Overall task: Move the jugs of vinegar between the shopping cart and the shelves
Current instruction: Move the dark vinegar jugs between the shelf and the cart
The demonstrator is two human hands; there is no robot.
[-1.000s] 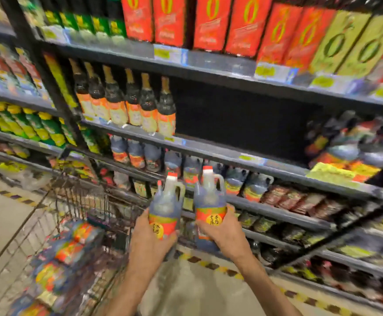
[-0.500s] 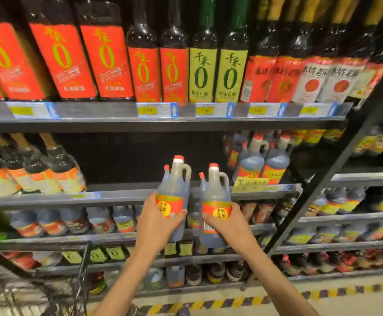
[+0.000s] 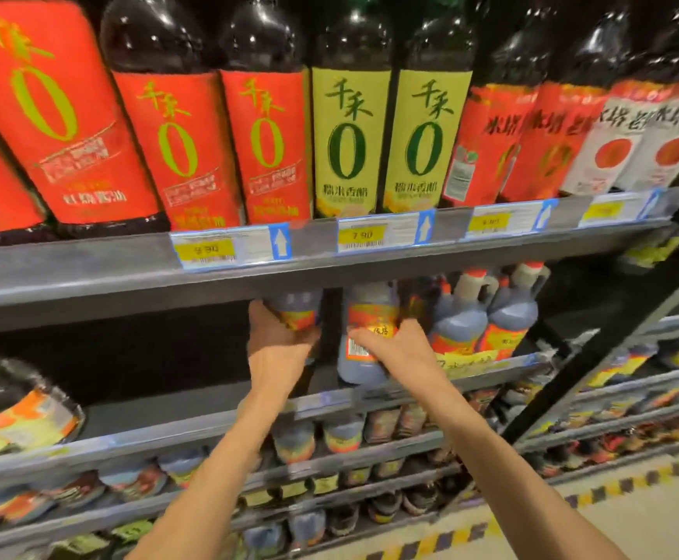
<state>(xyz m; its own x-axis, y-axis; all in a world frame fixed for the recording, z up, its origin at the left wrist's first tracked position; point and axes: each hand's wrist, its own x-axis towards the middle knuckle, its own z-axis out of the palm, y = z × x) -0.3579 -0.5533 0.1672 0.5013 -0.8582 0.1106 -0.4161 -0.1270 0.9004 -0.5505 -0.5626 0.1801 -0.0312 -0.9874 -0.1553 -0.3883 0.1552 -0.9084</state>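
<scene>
Glossy plastic jugs [image 3: 366,341], paper labels; matt grey metal shelf [image 3: 87,276].

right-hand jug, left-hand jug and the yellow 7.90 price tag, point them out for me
right-hand jug [image 3: 364,317]: head view, on its orange label above the fingers.
left-hand jug [image 3: 298,307]: head view, on its dark body under the shelf edge.
yellow 7.90 price tag [image 3: 362,235]: head view, on the yellow patch with the price.

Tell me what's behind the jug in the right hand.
Behind the jug held by the right hand only dark shelf space shows. Two more jugs stand just to its right. Its top is hidden by the shelf above.
</scene>
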